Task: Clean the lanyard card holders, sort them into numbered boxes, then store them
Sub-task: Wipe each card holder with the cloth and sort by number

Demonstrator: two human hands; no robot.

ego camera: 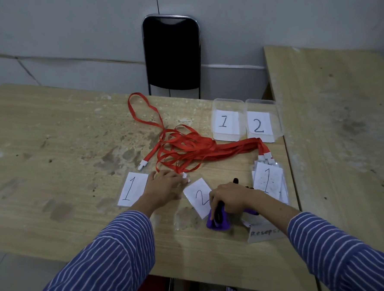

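A card holder marked 2 (197, 195) lies on the wooden table (52, 154) between my hands. My left hand (166, 184) rests on the table at its white clip, fingers curled over the clip and the red lanyard end. My right hand (229, 198) grips a purple and black cloth (218, 221) pressed on the holder's near corner. Another holder marked 1 (133, 189) lies to the left. A stack of holders with a 1 on top (268, 181) sits to the right, its red lanyards (186, 148) tangled across the table. Two clear boxes labelled 1 (226, 120) and 2 (261, 123) stand behind.
A black folding chair (172, 54) stands behind the table against the grey wall. A second wooden table (333, 114) adjoins on the right. A handwritten label card (265, 232) lies under my right wrist.
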